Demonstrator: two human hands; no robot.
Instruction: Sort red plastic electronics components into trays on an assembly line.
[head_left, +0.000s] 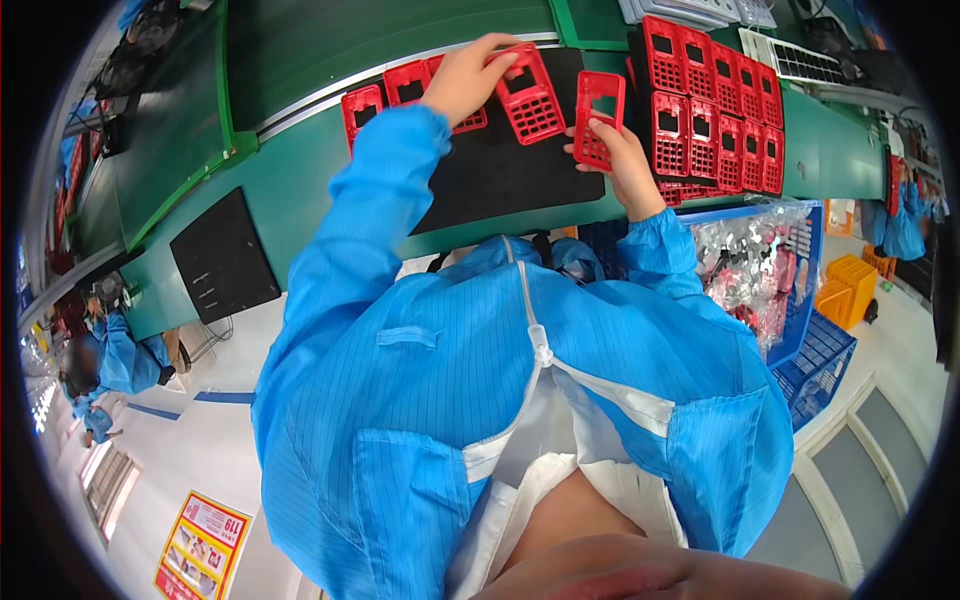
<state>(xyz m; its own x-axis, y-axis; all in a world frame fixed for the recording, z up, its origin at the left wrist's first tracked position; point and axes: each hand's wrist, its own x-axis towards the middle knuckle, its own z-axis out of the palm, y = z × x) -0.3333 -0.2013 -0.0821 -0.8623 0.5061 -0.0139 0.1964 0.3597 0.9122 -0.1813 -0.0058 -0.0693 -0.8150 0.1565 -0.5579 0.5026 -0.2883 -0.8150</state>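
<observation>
Over the black mat (470, 190), my left hand (468, 82) grips the upper left edge of a red plastic keypad housing (537, 112) between thumb and fingers. This housing has a square window above a grid of small key holes. To its right, my right hand (625, 165) holds a second red keypad housing (590, 148) upright by its lower part, thumb on the front. Several more red housings (362, 102) lie in a row along the mat's far edge, partly hidden behind my left hand and sleeve.
Stacked red housings (700, 130) stand on the green bench at the right. Below them is a blue crate (812, 270) with plastic-wrapped parts. A green-edged conveyor belt (400, 35) runs along the far side. Another black mat (225, 255) lies to the left. Yellow bins (848, 285) stand on the floor.
</observation>
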